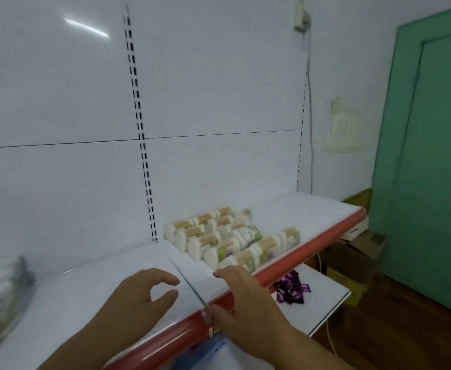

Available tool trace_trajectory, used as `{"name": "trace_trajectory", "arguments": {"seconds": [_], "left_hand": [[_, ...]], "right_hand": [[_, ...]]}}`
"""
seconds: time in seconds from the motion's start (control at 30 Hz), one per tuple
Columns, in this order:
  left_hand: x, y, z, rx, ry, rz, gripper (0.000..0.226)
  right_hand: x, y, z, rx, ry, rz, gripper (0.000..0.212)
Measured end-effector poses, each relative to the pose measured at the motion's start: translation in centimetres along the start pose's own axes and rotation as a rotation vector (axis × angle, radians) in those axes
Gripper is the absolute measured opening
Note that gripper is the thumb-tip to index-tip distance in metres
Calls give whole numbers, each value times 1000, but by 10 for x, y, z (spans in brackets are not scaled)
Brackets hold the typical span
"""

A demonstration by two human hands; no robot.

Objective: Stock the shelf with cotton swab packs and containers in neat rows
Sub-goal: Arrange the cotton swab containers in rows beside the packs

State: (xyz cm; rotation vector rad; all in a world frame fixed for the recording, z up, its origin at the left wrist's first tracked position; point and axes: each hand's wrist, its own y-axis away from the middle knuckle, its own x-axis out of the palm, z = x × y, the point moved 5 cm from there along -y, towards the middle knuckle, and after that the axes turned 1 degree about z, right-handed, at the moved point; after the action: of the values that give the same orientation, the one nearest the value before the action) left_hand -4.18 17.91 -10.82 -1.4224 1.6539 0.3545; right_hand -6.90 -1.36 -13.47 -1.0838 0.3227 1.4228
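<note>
Several cotton swab packs [219,236] lie side by side in slanted rows on the white shelf [286,209], white tips toward me, one more pack [272,245] near the red front rail. My left hand [136,297] hovers over the shelf left of the packs, fingers loosely curved, holding nothing. My right hand [243,295] hangs over the red rail [312,249] just in front of the nearest pack, fingers relaxed and empty.
A blurred clear bag of white goods [2,295] sits at the far left of the shelf. Purple wrapped items [290,289] lie on the lower shelf. Cardboard boxes [352,263] stand on the floor by a green door [432,156].
</note>
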Motion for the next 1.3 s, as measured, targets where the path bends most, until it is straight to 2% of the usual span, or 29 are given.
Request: {"name": "trace_trajectory", "arguments": {"seconds": [0.1, 0.27, 0.33, 0.47, 0.57, 0.7, 0.83, 0.93, 1.03, 1.1, 1.17, 1.3], "left_hand": [[35, -31, -6, -27, 33, 70, 15], [52, -82, -3, -24, 50, 56, 26], [53, -103, 5, -17, 43, 20, 30], [49, -152, 29, -40, 65, -183, 38], [53, -193, 31, -24, 51, -193, 37], [63, -236, 16, 13, 96, -116, 31], [82, -253, 3, 44, 155, -32, 29], [94, -257, -5, 63, 164, 3, 31], [96, -262, -10, 38, 178, 8, 28], [95, -265, -14, 5, 164, 25, 18], [93, -266, -19, -46, 186, 26, 18], [80, -263, -23, -181, 435, -131, 27]], "right_hand": [[-26, 2, -48, 83, 18, 6, 50], [-66, -32, -98, 54, 69, -55, 32], [-74, -53, -113, 57, 47, -71, 27], [-84, -99, -144, 86, -1, -126, 27], [-106, -139, -170, 111, 70, -153, 27], [-124, -179, -207, 190, 97, -19, 26], [-115, -203, -241, 188, 202, 167, 41], [-100, -224, -257, 140, 195, 263, 56], [-81, -247, -261, 16, 108, 287, 64], [-67, -259, -263, -109, 98, 292, 56], [-61, -269, -268, -181, 29, 290, 38], [-73, -294, -279, -218, -127, 400, 15]]}}
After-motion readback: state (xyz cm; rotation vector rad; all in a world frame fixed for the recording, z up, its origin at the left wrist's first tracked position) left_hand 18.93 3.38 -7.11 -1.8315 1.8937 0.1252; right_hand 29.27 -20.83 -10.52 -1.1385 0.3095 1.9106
